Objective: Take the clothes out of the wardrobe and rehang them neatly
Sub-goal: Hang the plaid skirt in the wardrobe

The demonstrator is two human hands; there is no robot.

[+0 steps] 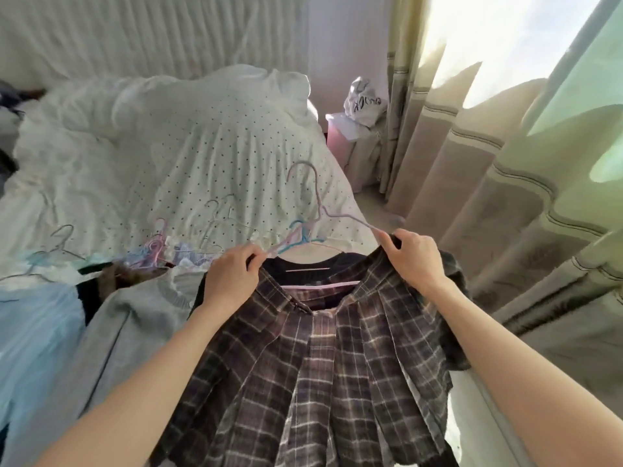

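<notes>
Plaid skirt (323,372) fills lower centre, hem cut off; my left hand (232,278) and right hand (414,257) pinch its waistband over a lilac hanger (323,210), ends hidden.

— Where does the view sit?
— On the person's head, looking forward and down, close over the left hand (232,278) and right hand (413,261).
— Beyond the hands?
— The bed (188,156), farther off.
</notes>
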